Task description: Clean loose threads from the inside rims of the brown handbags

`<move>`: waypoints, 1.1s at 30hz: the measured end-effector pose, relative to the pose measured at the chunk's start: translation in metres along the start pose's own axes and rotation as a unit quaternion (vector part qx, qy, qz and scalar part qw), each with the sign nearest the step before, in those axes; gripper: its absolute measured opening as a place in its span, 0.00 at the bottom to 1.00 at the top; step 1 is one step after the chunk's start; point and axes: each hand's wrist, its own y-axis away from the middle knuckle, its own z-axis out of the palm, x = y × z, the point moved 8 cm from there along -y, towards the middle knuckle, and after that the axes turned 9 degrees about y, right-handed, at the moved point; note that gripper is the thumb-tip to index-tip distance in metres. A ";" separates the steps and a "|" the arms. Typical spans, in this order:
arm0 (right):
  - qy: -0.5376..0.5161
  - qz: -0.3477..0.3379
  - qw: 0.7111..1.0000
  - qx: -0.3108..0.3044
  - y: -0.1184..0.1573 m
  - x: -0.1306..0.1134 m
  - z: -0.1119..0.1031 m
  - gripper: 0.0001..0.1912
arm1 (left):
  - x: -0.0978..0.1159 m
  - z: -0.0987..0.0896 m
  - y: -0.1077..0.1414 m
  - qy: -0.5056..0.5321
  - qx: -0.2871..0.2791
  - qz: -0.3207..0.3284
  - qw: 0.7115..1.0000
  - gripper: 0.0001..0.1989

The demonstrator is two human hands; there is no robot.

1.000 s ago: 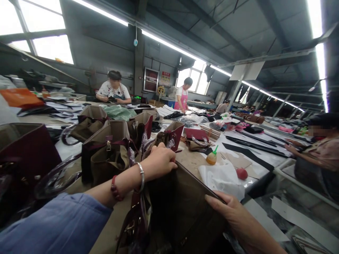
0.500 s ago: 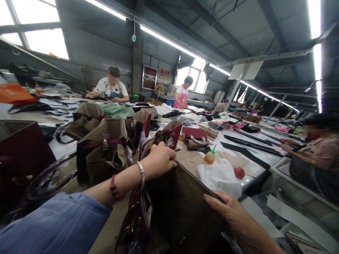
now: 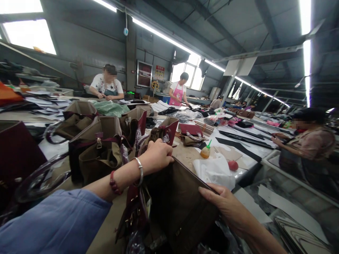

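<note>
A dark olive-brown handbag point(image 3: 182, 201) stands tilted in front of me, with maroon trim and small metal fittings point(image 3: 131, 215) on its left side. My left hand point(image 3: 156, 155) is closed on the far corner of its top edge, fingers curled over it. On the nearer part of the same edge, my right hand point(image 3: 218, 197) grips with the thumb on the near face; its fingers are partly hidden behind the panel. Beyond my left forearm stands another open handbag point(image 3: 102, 151) in olive and maroon with a metal clasp.
Several more handbags stand on the table, among them a maroon one point(image 3: 19, 148). A glue bottle point(image 3: 206, 151) with a green nozzle, a white plastic bag point(image 3: 214, 169) and a red ball-like object point(image 3: 233, 165) lie beyond. A white bin point(image 3: 299, 180) stands right. Co-workers point(image 3: 309, 141) are around.
The whole view has shifted slightly, so things sit further left. Both hands keep their hold on the handbag's edge. The co-worker at back left has brought their hands together.
</note>
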 end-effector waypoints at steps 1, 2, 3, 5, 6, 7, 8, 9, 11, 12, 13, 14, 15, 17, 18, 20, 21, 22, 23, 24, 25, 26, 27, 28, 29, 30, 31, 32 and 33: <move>0.008 -0.003 1.000 0.003 0.000 -0.001 0.000 0.23 | 0.000 0.000 0.000 -0.003 -0.002 0.001 1.000 0.07; 0.017 -0.010 1.000 0.008 0.001 -0.002 -0.001 0.23 | 0.001 0.000 -0.001 -0.005 -0.006 0.003 1.000 0.07; 0.029 -0.018 0.999 0.014 0.001 -0.005 -0.002 0.23 | 0.001 0.001 -0.001 -0.006 -0.010 0.003 1.000 0.07; 0.054 -0.040 0.997 0.026 0.001 -0.011 -0.003 0.23 | 0.002 0.000 0.000 -0.004 -0.019 -0.003 1.000 0.07; 0.064 -0.049 0.996 0.027 0.000 -0.014 -0.004 0.23 | 0.002 -0.001 0.001 -0.002 -0.021 -0.009 1.000 0.07; 0.071 -0.054 0.996 0.021 0.000 -0.018 -0.003 0.23 | 0.002 -0.001 0.001 -0.001 -0.023 -0.014 1.000 0.07; 0.075 -0.054 0.996 0.010 -0.001 -0.020 -0.002 0.23 | 0.002 -0.002 0.002 -0.001 -0.024 -0.018 1.000 0.07; 0.077 -0.049 0.996 -0.006 -0.002 -0.021 0.000 0.22 | 0.002 -0.003 0.003 -0.001 -0.023 -0.018 1.000 0.07; 0.076 -0.035 0.996 -0.038 -0.004 -0.023 0.002 0.22 | 0.002 -0.003 0.003 -0.002 -0.022 -0.016 1.000 0.07; 0.074 -0.028 0.996 -0.048 -0.005 -0.023 0.002 0.21 | 0.002 -0.003 0.003 -0.002 -0.022 -0.014 1.000 0.08; 0.074 -0.020 0.996 -0.052 -0.006 -0.023 0.002 0.20 | 0.001 -0.003 0.003 -0.001 -0.021 -0.013 1.000 0.08; 0.077 -0.012 0.996 -0.052 -0.008 -0.022 0.001 0.19 | 0.001 -0.002 0.002 0.000 -0.021 -0.012 1.000 0.08; 0.086 -0.001 0.995 -0.048 -0.010 -0.021 0.000 0.18 | 0.001 -0.002 0.001 0.001 -0.021 -0.010 1.000 0.08; 0.123 0.018 0.992 -0.028 -0.013 -0.019 -0.003 0.19 | 0.000 -0.002 0.000 0.002 -0.021 -0.006 1.000 0.08; 0.143 0.025 0.989 -0.020 -0.015 -0.019 -0.004 0.19 | 0.000 -0.001 -0.001 0.000 -0.022 -0.005 1.000 0.08; 0.171 0.034 0.985 -0.011 -0.017 -0.018 -0.005 0.19 | 0.000 -0.001 -0.001 -0.001 -0.024 -0.005 1.000 0.08; 0.177 0.037 0.983 -0.011 -0.018 -0.018 -0.005 0.19 | -0.001 -0.001 -0.002 -0.001 -0.025 -0.006 1.000 0.08; 0.179 0.041 0.983 -0.013 -0.019 -0.017 -0.005 0.18 | -0.001 -0.001 -0.002 0.000 -0.027 -0.006 1.000 0.08; 0.178 0.044 0.983 -0.014 -0.019 -0.017 -0.005 0.18 | -0.001 0.000 -0.002 0.001 -0.028 -0.006 1.000 0.08; 0.179 0.044 0.983 -0.015 -0.020 -0.017 -0.005 0.18 | -0.001 0.000 -0.003 0.001 -0.028 -0.005 1.000 0.08; 0.180 0.043 0.983 -0.015 -0.020 -0.018 -0.005 0.18 | -0.001 0.000 -0.003 0.002 -0.028 -0.004 1.000 0.08; 0.183 0.043 0.982 -0.016 -0.021 -0.019 -0.005 0.18 | -0.001 0.001 -0.003 0.004 -0.028 -0.005 1.000 0.08; 0.190 0.043 0.981 -0.019 -0.021 -0.021 -0.005 0.18 | -0.001 0.001 -0.004 0.004 -0.028 -0.006 1.000 0.08; 0.201 0.043 0.978 -0.023 -0.022 -0.022 -0.004 0.18 | -0.001 0.001 -0.004 0.004 -0.027 -0.007 1.000 0.08; 0.215 0.041 0.975 -0.028 -0.024 -0.025 -0.003 0.19 | -0.001 0.002 -0.004 0.003 -0.026 -0.007 1.000 0.08; 0.233 0.038 0.971 -0.034 -0.025 -0.027 -0.002 0.19 | -0.001 0.002 -0.004 0.001 -0.025 -0.007 1.000 0.08; 0.252 0.035 0.966 -0.040 -0.027 -0.029 -0.001 0.19 | -0.001 0.001 -0.004 -0.001 -0.024 -0.007 1.000 0.07; 0.270 0.033 0.961 -0.045 -0.029 -0.030 0.000 0.20 | -0.001 0.001 -0.004 -0.003 -0.023 -0.006 1.000 0.07; 0.284 0.034 0.957 -0.050 -0.031 -0.030 0.000 0.20 | -0.001 0.001 -0.003 -0.004 -0.023 -0.006 1.000 0.07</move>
